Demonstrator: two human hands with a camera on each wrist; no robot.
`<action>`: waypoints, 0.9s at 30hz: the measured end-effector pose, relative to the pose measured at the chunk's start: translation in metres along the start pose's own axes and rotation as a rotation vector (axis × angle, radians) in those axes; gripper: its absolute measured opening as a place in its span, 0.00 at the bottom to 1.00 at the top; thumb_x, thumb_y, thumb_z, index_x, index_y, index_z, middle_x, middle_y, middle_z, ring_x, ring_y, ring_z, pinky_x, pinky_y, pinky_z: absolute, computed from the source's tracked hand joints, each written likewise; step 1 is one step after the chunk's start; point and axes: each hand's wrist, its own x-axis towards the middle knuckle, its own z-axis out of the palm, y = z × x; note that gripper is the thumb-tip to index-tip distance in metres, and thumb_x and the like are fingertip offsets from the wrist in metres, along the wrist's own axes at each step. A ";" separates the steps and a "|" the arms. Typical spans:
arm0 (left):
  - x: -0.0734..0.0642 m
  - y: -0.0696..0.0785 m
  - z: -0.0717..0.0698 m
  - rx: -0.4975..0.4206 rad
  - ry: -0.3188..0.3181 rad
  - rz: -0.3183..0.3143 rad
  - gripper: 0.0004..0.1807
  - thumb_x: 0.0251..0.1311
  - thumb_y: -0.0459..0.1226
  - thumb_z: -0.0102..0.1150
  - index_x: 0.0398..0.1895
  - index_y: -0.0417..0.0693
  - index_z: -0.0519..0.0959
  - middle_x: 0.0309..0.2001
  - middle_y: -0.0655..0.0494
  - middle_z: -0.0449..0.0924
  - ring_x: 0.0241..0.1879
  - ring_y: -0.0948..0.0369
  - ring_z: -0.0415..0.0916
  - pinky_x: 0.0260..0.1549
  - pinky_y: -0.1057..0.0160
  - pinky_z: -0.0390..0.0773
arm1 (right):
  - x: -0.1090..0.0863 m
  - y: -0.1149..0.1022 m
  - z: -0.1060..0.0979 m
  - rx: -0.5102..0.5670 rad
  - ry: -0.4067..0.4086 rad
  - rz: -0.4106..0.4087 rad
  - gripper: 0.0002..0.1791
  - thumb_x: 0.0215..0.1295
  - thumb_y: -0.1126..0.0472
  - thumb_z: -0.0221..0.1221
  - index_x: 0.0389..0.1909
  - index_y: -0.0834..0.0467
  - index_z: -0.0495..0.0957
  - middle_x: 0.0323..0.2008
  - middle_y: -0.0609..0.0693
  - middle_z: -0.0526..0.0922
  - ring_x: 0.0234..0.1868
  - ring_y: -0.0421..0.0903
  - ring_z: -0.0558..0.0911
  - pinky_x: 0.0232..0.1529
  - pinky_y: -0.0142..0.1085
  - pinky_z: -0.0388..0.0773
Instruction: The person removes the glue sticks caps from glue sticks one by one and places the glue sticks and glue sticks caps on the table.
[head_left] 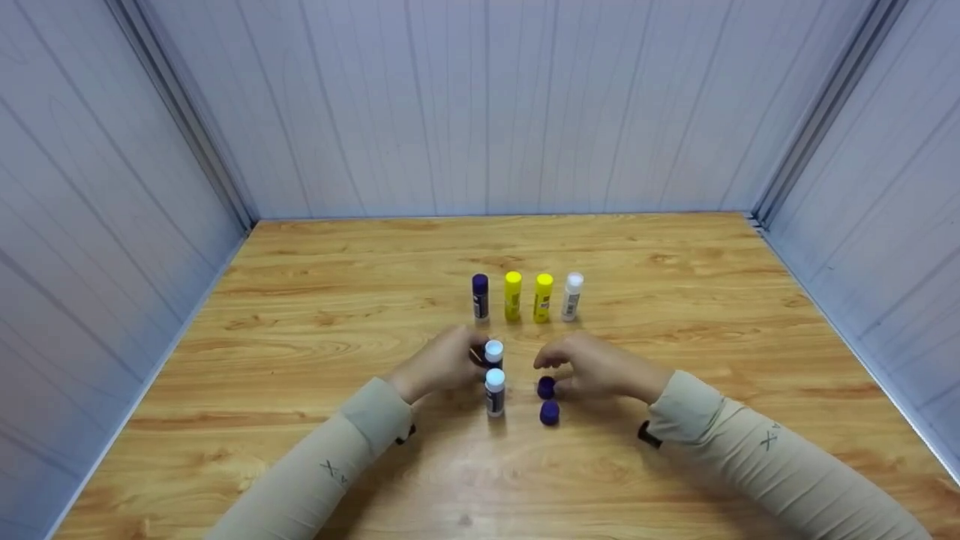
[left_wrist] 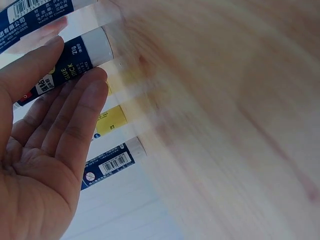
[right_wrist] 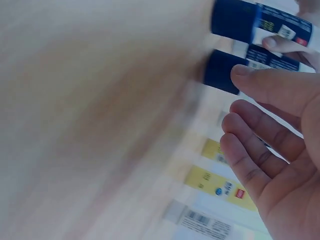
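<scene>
My left hand (head_left: 442, 360) pinches a dark blue-labelled glue stick (left_wrist: 75, 60) between thumb and fingers as it stands upright on the table. Its white top shows in the head view, without a cap. A second uncapped glue stick (head_left: 495, 394) stands just nearer to me, apart from the fingers. With its thumb, my right hand (head_left: 600, 366) touches the side of a dark purple-blue cap (right_wrist: 220, 72). The other fingers (right_wrist: 245, 160) of that hand are spread away from the cap. Another dark cap (head_left: 550, 412) stands on the table in front of it.
Behind the hands stands a row of capped glue sticks: a dark blue one (head_left: 480, 298), two yellow ones, including the left yellow stick (head_left: 512, 297), and a white one (head_left: 572, 298). Pale panel walls (head_left: 480, 112) enclose the wooden table (head_left: 337, 300) at the back and sides.
</scene>
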 end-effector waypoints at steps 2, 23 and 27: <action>0.000 0.000 0.000 -0.003 0.001 0.003 0.08 0.64 0.25 0.70 0.45 0.40 0.89 0.45 0.46 0.92 0.46 0.53 0.89 0.55 0.50 0.89 | -0.001 0.000 -0.005 -0.011 0.033 -0.025 0.16 0.66 0.70 0.72 0.54 0.64 0.87 0.51 0.59 0.91 0.52 0.57 0.89 0.56 0.54 0.89; 0.001 0.001 -0.001 -0.003 -0.007 -0.032 0.09 0.65 0.26 0.72 0.46 0.42 0.90 0.45 0.50 0.92 0.47 0.55 0.88 0.56 0.50 0.89 | -0.013 0.013 -0.037 0.026 0.506 -0.008 0.19 0.63 0.70 0.76 0.54 0.64 0.86 0.49 0.59 0.91 0.45 0.54 0.89 0.50 0.51 0.90; 0.001 0.000 -0.001 0.002 -0.005 -0.026 0.09 0.64 0.25 0.71 0.45 0.42 0.90 0.45 0.50 0.92 0.47 0.55 0.88 0.56 0.50 0.89 | -0.012 0.020 -0.039 0.068 0.601 0.043 0.21 0.63 0.70 0.76 0.56 0.68 0.85 0.51 0.64 0.90 0.45 0.58 0.89 0.50 0.55 0.89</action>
